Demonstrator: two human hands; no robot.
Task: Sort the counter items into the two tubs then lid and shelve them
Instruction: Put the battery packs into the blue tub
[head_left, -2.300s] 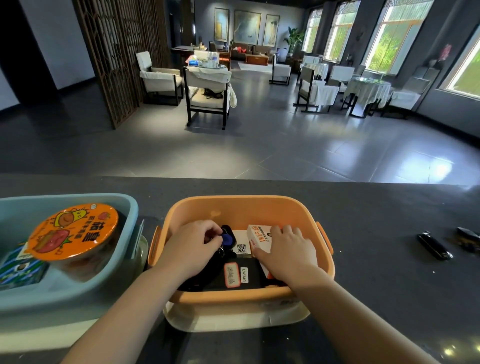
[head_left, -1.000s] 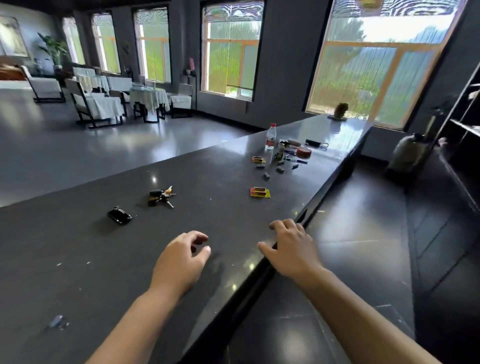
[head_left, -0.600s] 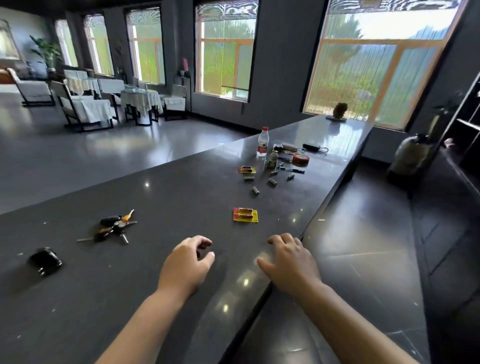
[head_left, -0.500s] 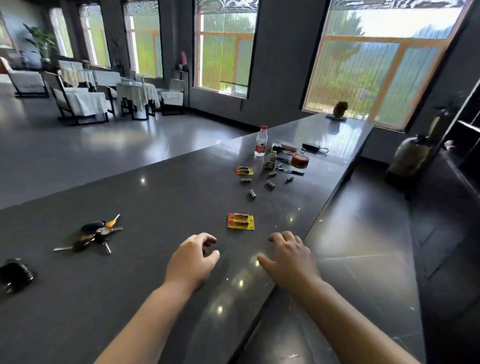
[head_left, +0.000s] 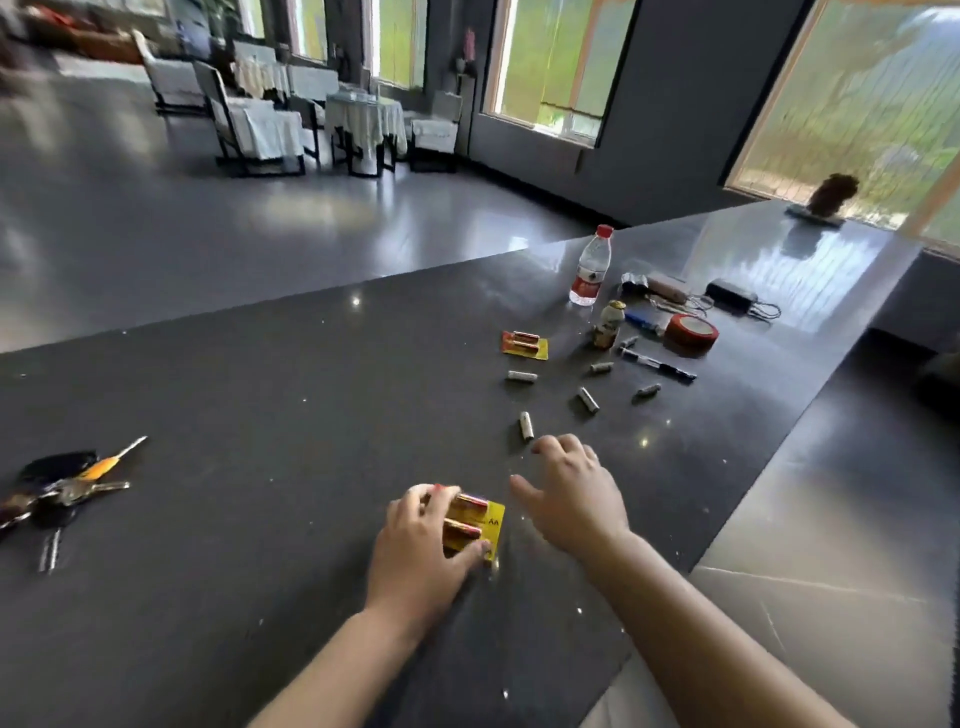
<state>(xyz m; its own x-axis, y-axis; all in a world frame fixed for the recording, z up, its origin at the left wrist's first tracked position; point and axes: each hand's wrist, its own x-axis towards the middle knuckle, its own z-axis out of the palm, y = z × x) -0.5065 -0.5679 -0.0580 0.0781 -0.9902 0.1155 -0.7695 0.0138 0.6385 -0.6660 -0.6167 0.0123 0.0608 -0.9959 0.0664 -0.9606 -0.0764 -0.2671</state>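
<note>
Half a second ago both hands hovered short of the yellow battery card; now the left hand (head_left: 423, 545) has landed on the near battery card (head_left: 480, 522), fingers and thumb curled around its edges, pinching it against the dark counter (head_left: 260, 415). Beside it, the right hand (head_left: 571, 496) hangs relaxed and holding nothing, fingertips just short of a loose battery (head_left: 526, 426). This looks like the collecting step: lifting the flat card probably needs a fingertip under its edge. More batteries, a second battery card (head_left: 524, 344), a water bottle (head_left: 589, 267) and red tape (head_left: 691, 331) lie farther off; keys (head_left: 62, 491) lie left. Neither tub is visible.
</note>
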